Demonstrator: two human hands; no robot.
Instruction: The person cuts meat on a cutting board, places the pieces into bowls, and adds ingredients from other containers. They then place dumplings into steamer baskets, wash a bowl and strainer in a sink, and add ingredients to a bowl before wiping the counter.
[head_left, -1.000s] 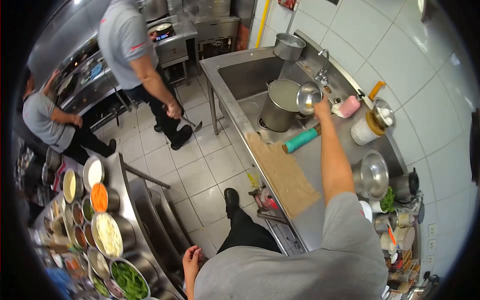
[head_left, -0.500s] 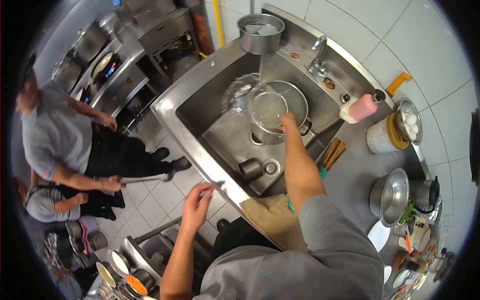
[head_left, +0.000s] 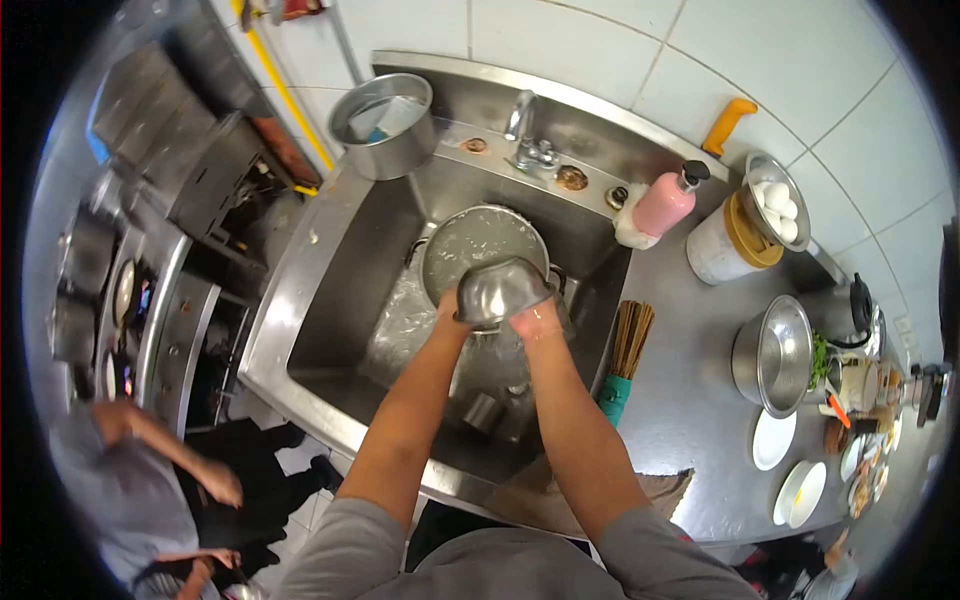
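Note:
Both my hands hold a small steel bowl (head_left: 500,288) turned bottom-up over the steel sink (head_left: 340,290). My left hand (head_left: 450,312) grips its left rim, my right hand (head_left: 535,322) its right rim. Just behind the bowl, a large steel pot (head_left: 478,240) with water in it stands in the sink under the tap (head_left: 525,135). Water splashes on the sink floor below my hands. A small steel cup (head_left: 483,412) lies in the sink near my forearms.
On the counter to the right are a bundle of sticks with a teal handle (head_left: 625,355), a pink soap bottle (head_left: 665,203), a bowl of eggs (head_left: 778,212), a tilted steel bowl (head_left: 775,355) and white plates (head_left: 775,440). Another steel pot (head_left: 385,122) stands behind the sink. A person (head_left: 140,490) works at lower left.
My view has swung over the sink. My left hand has come up and joined the right on the bowl, which is now turned upside down in front of the pot.

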